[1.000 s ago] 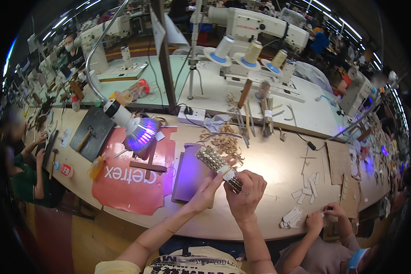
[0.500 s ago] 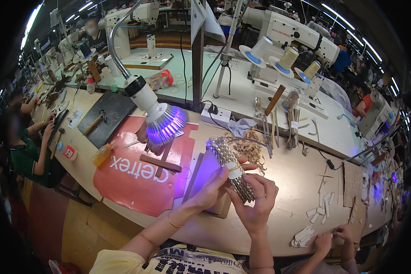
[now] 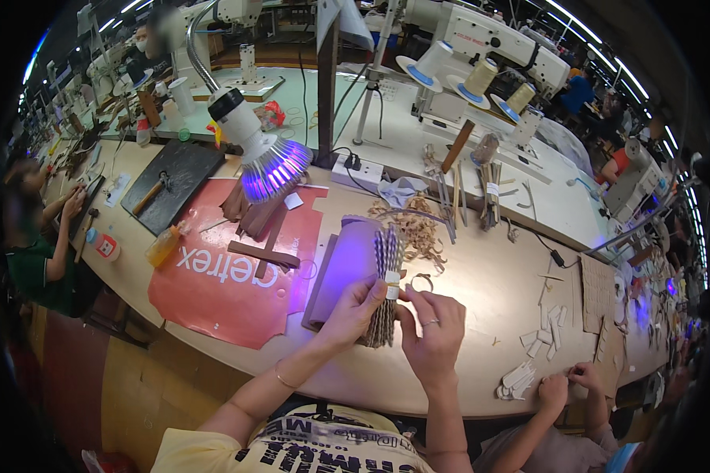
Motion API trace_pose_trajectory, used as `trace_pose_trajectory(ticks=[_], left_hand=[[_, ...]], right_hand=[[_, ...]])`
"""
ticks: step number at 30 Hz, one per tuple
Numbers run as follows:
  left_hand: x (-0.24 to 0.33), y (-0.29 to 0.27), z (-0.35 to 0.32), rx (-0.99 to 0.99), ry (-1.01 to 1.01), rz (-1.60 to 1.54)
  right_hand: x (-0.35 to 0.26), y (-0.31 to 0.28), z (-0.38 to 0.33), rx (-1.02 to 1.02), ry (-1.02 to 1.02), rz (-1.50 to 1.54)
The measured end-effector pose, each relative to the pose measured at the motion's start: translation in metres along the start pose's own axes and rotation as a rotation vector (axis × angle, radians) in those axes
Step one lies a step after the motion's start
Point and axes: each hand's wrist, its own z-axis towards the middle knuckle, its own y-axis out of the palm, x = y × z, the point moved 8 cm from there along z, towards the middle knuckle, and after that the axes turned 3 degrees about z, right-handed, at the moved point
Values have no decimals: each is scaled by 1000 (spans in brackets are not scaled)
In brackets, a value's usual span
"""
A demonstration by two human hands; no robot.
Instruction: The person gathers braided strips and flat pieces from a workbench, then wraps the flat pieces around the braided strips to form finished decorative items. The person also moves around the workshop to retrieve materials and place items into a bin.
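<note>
In the centre of the frame, the left hand (image 3: 353,311) is clamped around a bundle (image 3: 387,260) of braided strips, apparently to steady it near upright above the worktop (image 3: 473,347) with its white band (image 3: 392,285) turned toward the right hand (image 3: 435,319). The right hand's fingers bend in against the band's edge; whether they pinch it cannot be told. The lamp (image 3: 276,169), left of centre, seems angled to light this spot, casting violet on the brown folded piece (image 3: 343,264). The left hand hides part of the bundle's left side, and whether the thin loop (image 3: 424,281) beyond the right fingers is held or lying loose is unclear
</note>
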Motion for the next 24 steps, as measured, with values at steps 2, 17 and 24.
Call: trace_pose_trajectory(ticks=[2, 17, 24], left_hand=[[-15, 10, -7, -60, -65, 101], [-89, 56, -68, -167, -306, 457], [-112, 63, -59, -111, -307, 418]], right_hand=[[-1, 4, -9, -71, -74, -26], [16, -16, -105, -235, -19, -210], [31, -11, -113, -269, -49, -288]])
